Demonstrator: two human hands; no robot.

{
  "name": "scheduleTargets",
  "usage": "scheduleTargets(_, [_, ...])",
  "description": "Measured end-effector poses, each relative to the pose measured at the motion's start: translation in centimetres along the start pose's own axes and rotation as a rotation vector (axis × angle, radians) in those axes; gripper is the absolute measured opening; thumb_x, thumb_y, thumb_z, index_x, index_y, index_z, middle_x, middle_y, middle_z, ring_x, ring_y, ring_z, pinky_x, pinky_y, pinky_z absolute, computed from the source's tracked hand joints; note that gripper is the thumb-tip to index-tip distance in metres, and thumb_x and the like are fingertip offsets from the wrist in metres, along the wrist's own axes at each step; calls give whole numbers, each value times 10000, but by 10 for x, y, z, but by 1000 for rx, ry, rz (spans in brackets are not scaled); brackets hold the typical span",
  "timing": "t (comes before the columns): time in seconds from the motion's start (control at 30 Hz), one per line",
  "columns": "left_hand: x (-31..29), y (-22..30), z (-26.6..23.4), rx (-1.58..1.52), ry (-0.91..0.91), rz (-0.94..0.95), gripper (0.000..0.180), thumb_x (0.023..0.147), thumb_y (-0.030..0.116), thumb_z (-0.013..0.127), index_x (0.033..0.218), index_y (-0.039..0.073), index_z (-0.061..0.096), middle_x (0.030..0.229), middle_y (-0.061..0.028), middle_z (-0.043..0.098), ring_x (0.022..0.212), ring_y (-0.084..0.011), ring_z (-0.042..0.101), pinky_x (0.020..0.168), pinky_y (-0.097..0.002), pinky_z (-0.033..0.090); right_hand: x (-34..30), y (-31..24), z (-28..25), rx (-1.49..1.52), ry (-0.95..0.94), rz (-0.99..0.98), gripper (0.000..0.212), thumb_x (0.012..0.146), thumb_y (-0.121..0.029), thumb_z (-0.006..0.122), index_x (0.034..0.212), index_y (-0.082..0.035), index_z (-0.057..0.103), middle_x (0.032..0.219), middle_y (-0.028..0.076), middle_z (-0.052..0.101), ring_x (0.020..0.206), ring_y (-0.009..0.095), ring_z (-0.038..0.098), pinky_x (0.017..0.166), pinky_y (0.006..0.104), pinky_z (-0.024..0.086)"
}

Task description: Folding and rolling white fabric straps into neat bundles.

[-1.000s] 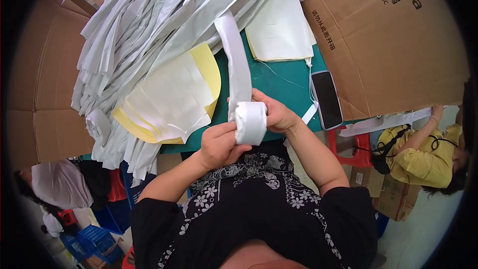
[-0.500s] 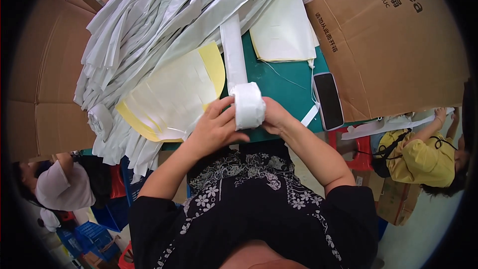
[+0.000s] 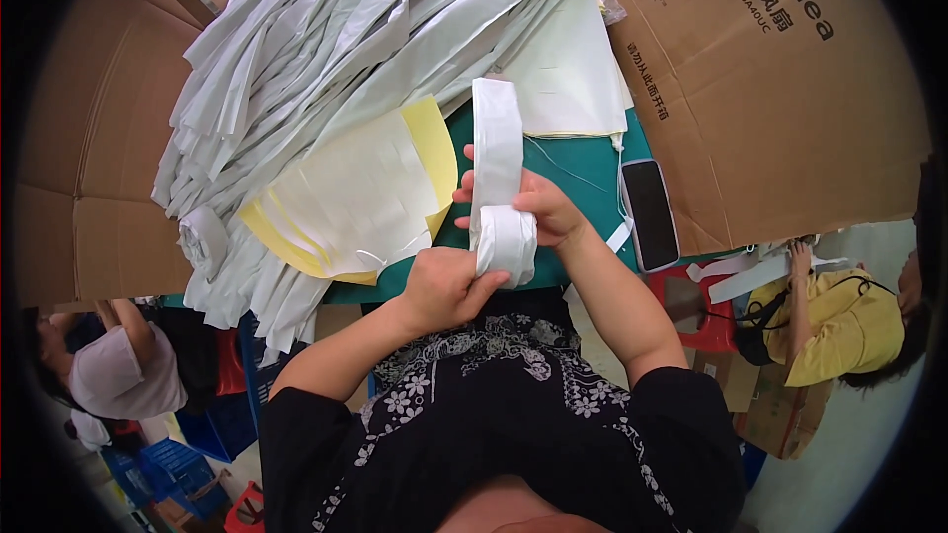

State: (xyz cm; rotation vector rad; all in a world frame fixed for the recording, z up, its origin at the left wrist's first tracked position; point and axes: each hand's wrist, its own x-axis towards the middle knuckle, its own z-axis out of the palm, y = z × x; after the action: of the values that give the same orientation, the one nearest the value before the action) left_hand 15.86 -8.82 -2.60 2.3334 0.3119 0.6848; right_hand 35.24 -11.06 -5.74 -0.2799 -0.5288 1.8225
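At frame centre, a part-wound white roll [image 3: 508,249] was gripped by the left hand [image 3: 440,286], its unwound tail [image 3: 497,133] pinched by the right hand [image 3: 549,207].

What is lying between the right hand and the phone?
The head view shows a white tag, a string and green tabletop between the right hand and the phone.

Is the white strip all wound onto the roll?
No, a loose length of the white strip extends up from the roll, in front of the right hand's fingers.
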Motion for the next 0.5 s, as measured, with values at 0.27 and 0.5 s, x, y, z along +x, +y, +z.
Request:
scheduleTargets(0.27, [21,14,-10,-634,-176,-637,296,913,263,537,885,-14,637,739,-34,647,619,-68,576,555,-222,443,-27,-5,7,-343,-33,83,1056,582,-281,782,1415,-42,178,1332,177,393,1243,293,397,1028,408,323])
scheduleTargets(0.5, [16,3,3,-1013,-190,-817,273,904,221,535,980,-24,627,834,-58,652,695,-102,606,623,-240,487,-46,-19,20,-887,-102,176,839,652,-180,752,1369,-53,337,1368,138,372,1249,264,381,1031,369,299])
